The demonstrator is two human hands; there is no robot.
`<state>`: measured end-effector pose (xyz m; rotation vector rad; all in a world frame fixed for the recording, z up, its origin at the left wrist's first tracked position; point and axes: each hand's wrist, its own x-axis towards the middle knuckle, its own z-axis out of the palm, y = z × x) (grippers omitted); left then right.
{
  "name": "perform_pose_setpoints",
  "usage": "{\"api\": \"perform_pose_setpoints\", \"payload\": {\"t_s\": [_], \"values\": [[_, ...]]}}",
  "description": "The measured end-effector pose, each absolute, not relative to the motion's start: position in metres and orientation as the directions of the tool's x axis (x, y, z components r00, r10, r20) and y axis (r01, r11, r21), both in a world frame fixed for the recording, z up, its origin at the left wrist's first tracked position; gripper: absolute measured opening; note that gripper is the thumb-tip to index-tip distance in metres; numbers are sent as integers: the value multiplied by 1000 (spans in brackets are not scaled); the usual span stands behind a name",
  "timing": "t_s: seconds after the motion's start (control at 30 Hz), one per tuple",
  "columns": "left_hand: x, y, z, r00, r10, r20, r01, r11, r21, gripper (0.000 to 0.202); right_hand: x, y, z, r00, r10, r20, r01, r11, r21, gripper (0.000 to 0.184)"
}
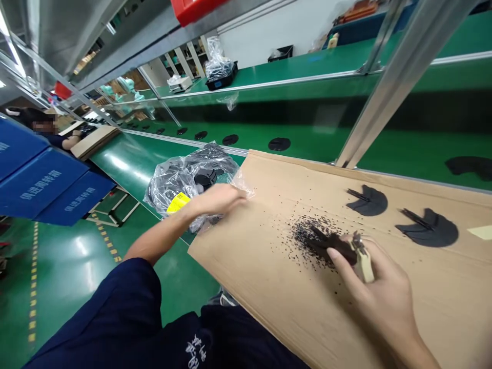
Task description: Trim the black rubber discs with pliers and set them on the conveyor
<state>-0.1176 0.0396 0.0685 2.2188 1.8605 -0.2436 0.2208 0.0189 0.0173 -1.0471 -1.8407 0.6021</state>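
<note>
My right hand (384, 277) is closed around a small hand tool with a cream handle (367, 264) and a metal head, perhaps nippers. A dark plastic part (330, 246) shows between its thumb and fingers, blurred. Below lies a scatter of tiny black bits (303, 230) on the cardboard sheet (261, 241). My left hand (223, 199) is over the cardboard's left edge, beside a clear plastic bag (169, 177); motion blurs its fingers, so I cannot tell whether they grip anything. Black parts (205, 177) show at the bag. Two flat rounded black pieces (367, 201) with narrow stems lie to the right.
Beyond the cardboard, a green conveyor belt (249, 123) carries several black pieces (279, 144). A slanted metal post (388, 97) rises at the cardboard's far edge. Blue boxes (49, 179) stand at left, near another person (49, 128). A black tray (223, 77) sits on the upper shelf.
</note>
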Motion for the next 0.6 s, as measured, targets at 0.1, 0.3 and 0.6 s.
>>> {"api": "perform_pose_setpoints", "payload": {"t_s": [0.1,0.3,0.6], "values": [[-171,50,80,-85,961,-265,980,33,-196,19,223,20,20,-131,958,254,387,285,-877,33],[-202,52,77,-233,961,-146,941,185,-283,29,223,21,22,-68,997,-26,315,-3,-949,44],[-131,38,65,3,955,298,707,-213,675,29,222,17,22,-72,994,-83,148,-71,-986,37]]}}
